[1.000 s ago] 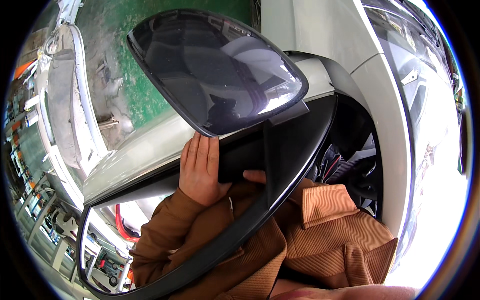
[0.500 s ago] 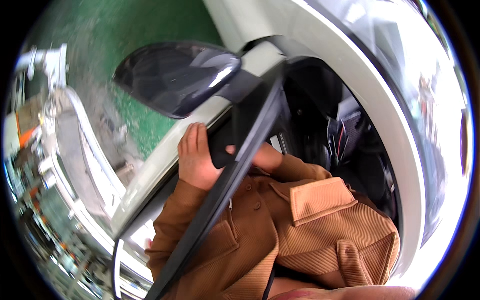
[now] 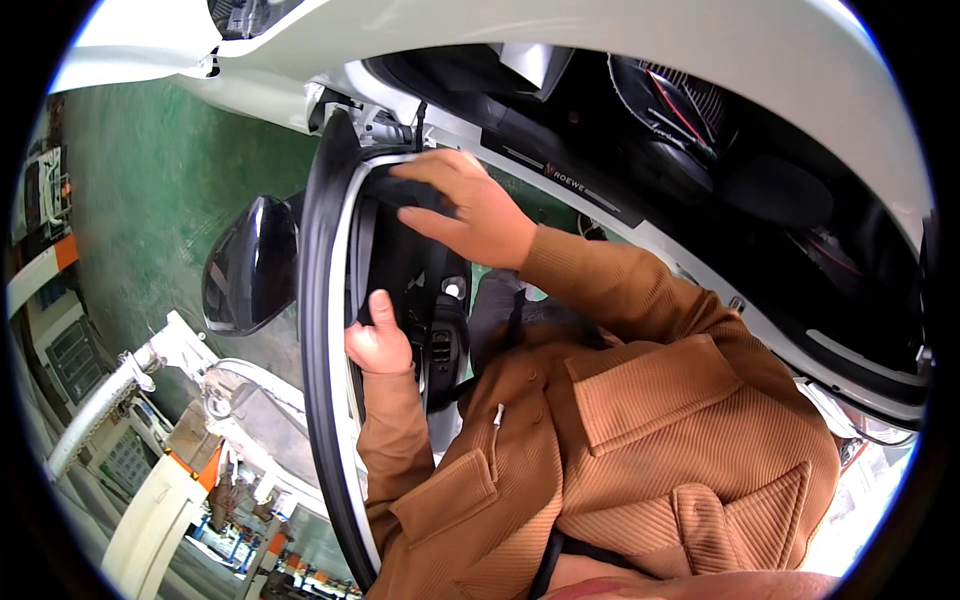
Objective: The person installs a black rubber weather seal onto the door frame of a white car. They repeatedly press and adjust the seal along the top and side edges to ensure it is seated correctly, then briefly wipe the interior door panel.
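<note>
An open car door [image 3: 315, 330] stands on my left, its dark upper frame and pale seal running lengthwise through the view. My left hand [image 3: 380, 342] is at the window-sill edge of the door, thumb pointing up and fingers curled over it, partly hidden by the frame. Farther forward, my right hand [image 3: 470, 205] bends its fingers and thumb around a black trim piece [image 3: 432, 195] at the front corner of the inner door panel; motion blurs the fingertips. Below them, the black door panel carries window switches [image 3: 441, 348]. The black side mirror [image 3: 252, 268] sits outside the frame.
The white car body [image 3: 640, 30] curves overhead, with a door sill [image 3: 565, 178] and dark cabin to the right. A white metal rack [image 3: 185, 345] stands left on the green floor [image 3: 150, 170]. Shelving and orange-marked beams [image 3: 150, 520] appear at lower left.
The door frame has shifted from diagonally across my front to my left, with a wide gap to the car. My right hand has come out from behind the frame onto the front corner trim.
</note>
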Demonstrator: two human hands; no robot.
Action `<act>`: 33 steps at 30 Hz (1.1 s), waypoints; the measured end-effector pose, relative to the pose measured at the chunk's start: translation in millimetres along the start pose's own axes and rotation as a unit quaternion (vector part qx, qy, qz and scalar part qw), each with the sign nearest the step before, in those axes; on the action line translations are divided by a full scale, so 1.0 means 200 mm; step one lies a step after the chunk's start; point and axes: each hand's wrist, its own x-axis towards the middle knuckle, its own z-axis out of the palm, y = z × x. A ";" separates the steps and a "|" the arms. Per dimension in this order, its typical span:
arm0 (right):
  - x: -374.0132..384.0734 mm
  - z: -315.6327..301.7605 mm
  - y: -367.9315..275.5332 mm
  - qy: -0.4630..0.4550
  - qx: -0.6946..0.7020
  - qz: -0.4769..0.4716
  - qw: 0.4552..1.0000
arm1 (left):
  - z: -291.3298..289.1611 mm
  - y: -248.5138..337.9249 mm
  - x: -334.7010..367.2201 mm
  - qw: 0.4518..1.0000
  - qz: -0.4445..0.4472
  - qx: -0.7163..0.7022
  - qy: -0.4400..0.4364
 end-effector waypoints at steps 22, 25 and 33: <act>0.09 0.28 0.17 0.012 0.108 0.047 0.993 | 0.20 0.20 0.03 0.984 -0.111 -0.004 0.141; 0.13 0.28 0.13 0.007 0.139 0.118 0.983 | 0.26 0.16 0.05 0.982 -0.036 0.004 0.186; 0.11 0.28 0.13 0.038 0.114 0.075 0.990 | 0.28 0.18 0.07 0.982 -0.011 -0.046 0.184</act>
